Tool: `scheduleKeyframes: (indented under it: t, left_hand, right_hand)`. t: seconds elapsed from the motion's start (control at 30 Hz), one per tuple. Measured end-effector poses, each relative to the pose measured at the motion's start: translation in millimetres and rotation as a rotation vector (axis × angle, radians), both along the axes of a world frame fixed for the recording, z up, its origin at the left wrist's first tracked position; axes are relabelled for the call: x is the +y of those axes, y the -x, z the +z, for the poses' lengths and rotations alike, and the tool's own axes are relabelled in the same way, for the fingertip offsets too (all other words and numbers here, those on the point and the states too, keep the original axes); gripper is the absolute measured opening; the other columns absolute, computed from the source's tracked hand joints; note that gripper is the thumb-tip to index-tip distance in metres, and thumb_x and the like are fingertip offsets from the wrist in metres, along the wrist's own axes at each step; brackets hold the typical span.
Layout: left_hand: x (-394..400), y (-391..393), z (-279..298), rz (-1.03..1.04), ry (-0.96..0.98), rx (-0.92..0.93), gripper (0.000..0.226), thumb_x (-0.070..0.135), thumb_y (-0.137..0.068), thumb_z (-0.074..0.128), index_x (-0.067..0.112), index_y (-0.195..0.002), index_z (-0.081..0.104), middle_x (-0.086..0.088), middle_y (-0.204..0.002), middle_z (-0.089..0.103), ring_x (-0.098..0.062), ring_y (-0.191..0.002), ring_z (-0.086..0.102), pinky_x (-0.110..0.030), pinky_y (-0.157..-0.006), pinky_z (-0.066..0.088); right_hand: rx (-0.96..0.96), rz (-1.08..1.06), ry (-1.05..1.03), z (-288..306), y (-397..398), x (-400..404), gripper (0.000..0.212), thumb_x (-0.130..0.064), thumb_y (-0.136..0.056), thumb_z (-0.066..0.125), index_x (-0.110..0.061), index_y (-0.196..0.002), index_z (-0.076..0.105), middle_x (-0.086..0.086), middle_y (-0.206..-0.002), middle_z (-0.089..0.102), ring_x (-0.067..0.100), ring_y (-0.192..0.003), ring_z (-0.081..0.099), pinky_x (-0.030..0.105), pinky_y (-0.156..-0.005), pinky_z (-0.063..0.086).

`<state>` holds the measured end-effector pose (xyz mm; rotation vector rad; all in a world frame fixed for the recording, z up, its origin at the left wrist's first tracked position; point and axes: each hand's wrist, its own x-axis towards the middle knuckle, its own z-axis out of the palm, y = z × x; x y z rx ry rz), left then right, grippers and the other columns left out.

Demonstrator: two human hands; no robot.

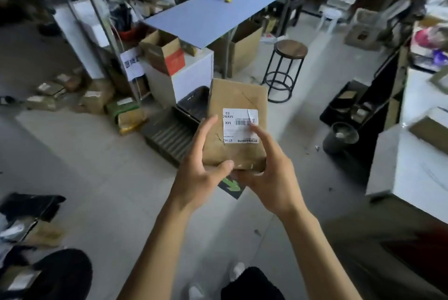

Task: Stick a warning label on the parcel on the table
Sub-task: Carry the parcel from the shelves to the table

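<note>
A brown paper-wrapped parcel (236,103) is held in the air in front of me, above the floor. A white shipping label (238,121) with a barcode sits on its top face. My left hand (202,171) grips the parcel's near left edge, thumb on top and fingers spread. My right hand (265,173) supports the near right corner from below, with its index finger resting on the white label. A dark sticker with a green arrow (231,186) shows just under the parcel between my two hands; which hand holds it is unclear.
A long blue table (218,16) with boxes stands ahead, and a round stool (288,67) is next to it. Black crates (179,127) lie on the floor below the parcel. White tables (412,166) stand at the right, metal shelving (101,9) and scattered parcels at the left.
</note>
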<state>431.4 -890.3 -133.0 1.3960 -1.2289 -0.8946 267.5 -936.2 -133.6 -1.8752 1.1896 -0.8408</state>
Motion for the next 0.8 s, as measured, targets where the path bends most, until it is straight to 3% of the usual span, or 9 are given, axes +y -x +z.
scheduleKeyframes:
  t: [0.13, 0.3, 0.43, 0.57, 0.67, 0.8]
  left_hand:
    - [-67.5, 11.1, -8.3, -0.166, -0.034, -0.055, 0.096, 0.009, -0.074, 0.077, 0.042, -0.149, 0.028, 0.016, -0.153, 0.039, -0.007, -0.140, 0.039, -0.035, -0.112, 0.042]
    - [-148.6, 42.2, -12.6, -0.172, -0.007, -0.114, 0.102, 0.009, -0.072, 0.084, 0.037, -0.151, 0.025, 0.012, -0.156, 0.034, -0.005, -0.144, 0.032, -0.041, -0.117, 0.034]
    - [-216.1, 62.1, -3.2, -0.176, 0.004, -0.176, 0.102, 0.008, -0.073, 0.084, 0.038, -0.150, 0.026, 0.017, -0.153, 0.036, 0.004, -0.140, 0.033, -0.033, -0.116, 0.037]
    - [-271.6, 77.4, 1.2, -0.172, 0.015, -0.169, 0.102, 0.009, -0.073, 0.085, 0.039, -0.150, 0.025, 0.016, -0.154, 0.035, 0.001, -0.142, 0.031, -0.032, -0.116, 0.037]
    - [-311.1, 86.1, -1.1, -0.201, 0.003, -0.162, 0.101, 0.006, -0.075, 0.082, 0.040, -0.150, 0.024, 0.015, -0.155, 0.033, 0.001, -0.142, 0.031, -0.028, -0.114, 0.038]
    - [-369.3, 89.8, -9.4, -0.248, -0.023, -0.153, 0.098, -0.003, -0.079, 0.073, 0.043, -0.150, 0.023, 0.014, -0.156, 0.031, -0.003, -0.143, 0.033, -0.025, -0.110, 0.042]
  right_hand:
    - [0.016, -0.095, 0.017, -7.2, 21.7, -52.9, 0.090, -0.018, -0.065, 0.086, -0.045, -0.137, 0.039, -0.017, -0.131, 0.058, 0.010, -0.093, 0.068, 0.025, -0.080, 0.055]
    - [-0.024, -0.152, 0.037, -13.8, 45.1, -125.6, 0.088, -0.011, -0.066, 0.082, -0.043, -0.137, 0.041, -0.022, -0.131, 0.051, 0.006, -0.100, 0.062, 0.028, -0.084, 0.054]
    - [-0.070, -0.164, 0.050, -15.0, 63.8, -189.2, 0.089, -0.012, -0.068, 0.082, -0.041, -0.140, 0.038, -0.018, -0.140, 0.048, 0.009, -0.106, 0.062, 0.032, -0.085, 0.056]
    - [-0.064, -0.160, 0.056, -6.2, 80.7, -245.7, 0.088, -0.013, -0.068, 0.083, -0.040, -0.140, 0.040, -0.021, -0.140, 0.047, 0.003, -0.109, 0.057, 0.017, -0.082, 0.051]
    - [-0.066, -0.169, 0.038, -6.4, 91.7, -283.7, 0.088, -0.018, -0.068, 0.085, -0.040, -0.140, 0.041, -0.021, -0.139, 0.049, 0.003, -0.109, 0.058, 0.012, -0.082, 0.049]
    - [-0.059, -0.190, 0.000, -14.0, 98.9, -339.2, 0.090, -0.029, -0.066, 0.088, -0.044, -0.140, 0.039, -0.022, -0.137, 0.052, 0.005, -0.110, 0.061, 0.022, -0.088, 0.053]
